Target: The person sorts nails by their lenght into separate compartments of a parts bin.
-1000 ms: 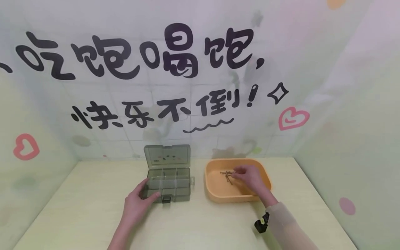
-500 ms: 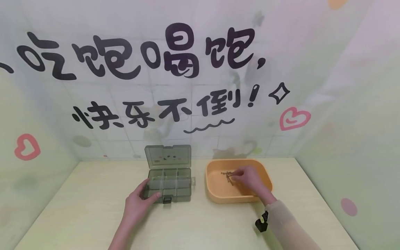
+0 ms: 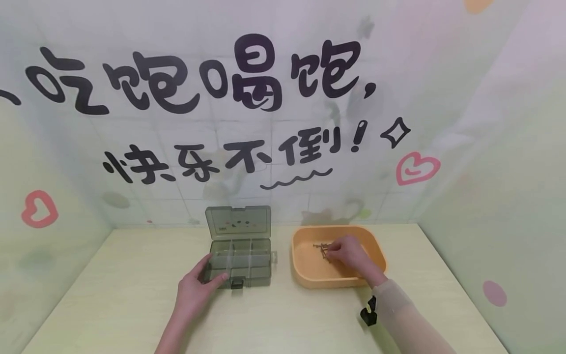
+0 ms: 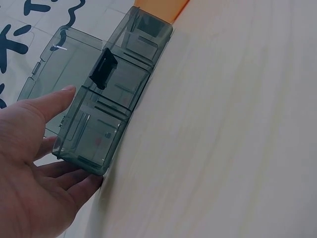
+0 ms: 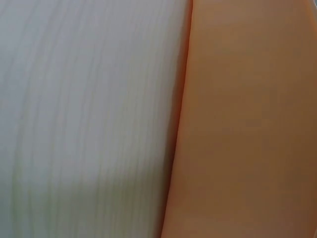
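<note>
A grey see-through compartment box stands on the table with its lid raised at the back. My left hand grips its left end, thumb on the front edge and fingers round the side; the left wrist view shows this hand at the box's end. In the orange tray, my right hand reaches down with thumb and fingertips pinched together at a small heap of thin screws. The fingertips partly cover the screws, so how many they pinch is hidden. The right wrist view shows no hand.
The pale wooden table carries the box on the left and the tray on the right, with a narrow gap between them. A wall with black lettering rises close behind both. A black wrist device hangs under the right sleeve.
My right fingertips have drawn together and shifted slightly lower over the screws. The left hand keeps its hold on the box, which stays in place.
</note>
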The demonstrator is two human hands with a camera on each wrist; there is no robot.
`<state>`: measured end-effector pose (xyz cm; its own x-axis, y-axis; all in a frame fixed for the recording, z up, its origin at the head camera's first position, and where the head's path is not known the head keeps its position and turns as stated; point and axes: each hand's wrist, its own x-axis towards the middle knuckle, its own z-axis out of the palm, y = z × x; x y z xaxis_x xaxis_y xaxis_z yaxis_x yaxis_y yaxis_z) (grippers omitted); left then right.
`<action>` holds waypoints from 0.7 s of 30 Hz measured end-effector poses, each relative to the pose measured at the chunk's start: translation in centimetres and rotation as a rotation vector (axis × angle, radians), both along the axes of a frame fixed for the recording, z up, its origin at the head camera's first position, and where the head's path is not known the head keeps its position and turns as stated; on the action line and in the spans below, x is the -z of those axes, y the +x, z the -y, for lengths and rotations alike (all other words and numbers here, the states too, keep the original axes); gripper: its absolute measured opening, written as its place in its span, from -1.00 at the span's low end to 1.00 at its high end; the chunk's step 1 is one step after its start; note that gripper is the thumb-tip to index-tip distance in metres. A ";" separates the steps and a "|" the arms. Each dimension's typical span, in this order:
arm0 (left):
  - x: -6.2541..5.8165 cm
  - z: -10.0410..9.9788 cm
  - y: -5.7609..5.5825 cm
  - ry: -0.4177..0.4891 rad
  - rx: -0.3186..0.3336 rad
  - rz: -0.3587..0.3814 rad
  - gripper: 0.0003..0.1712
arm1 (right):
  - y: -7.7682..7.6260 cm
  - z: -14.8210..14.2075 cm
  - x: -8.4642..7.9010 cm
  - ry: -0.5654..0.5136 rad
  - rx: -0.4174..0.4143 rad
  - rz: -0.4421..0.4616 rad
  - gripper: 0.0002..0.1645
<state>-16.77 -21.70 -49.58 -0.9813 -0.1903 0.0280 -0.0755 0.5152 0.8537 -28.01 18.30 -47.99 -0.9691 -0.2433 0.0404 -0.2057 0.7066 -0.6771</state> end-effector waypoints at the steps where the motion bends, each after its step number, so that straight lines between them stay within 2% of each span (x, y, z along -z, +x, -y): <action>1: 0.0 0.0 0.0 0.000 0.001 0.001 -0.04 | 0.0 0.0 0.0 -0.008 0.003 0.010 -0.89; 4: 0.0 -0.1 0.0 -0.002 0.001 -0.001 -0.03 | 0.0 0.0 0.1 -0.021 0.003 0.035 -0.78; 8: 0.0 -0.1 -0.1 -0.002 0.000 -0.004 -0.03 | -0.3 0.0 0.3 0.013 -0.020 0.019 -0.70; 21: 0.0 -0.2 0.1 0.007 -0.002 0.005 -0.04 | -0.7 -0.1 0.3 0.087 -0.042 -0.041 -0.77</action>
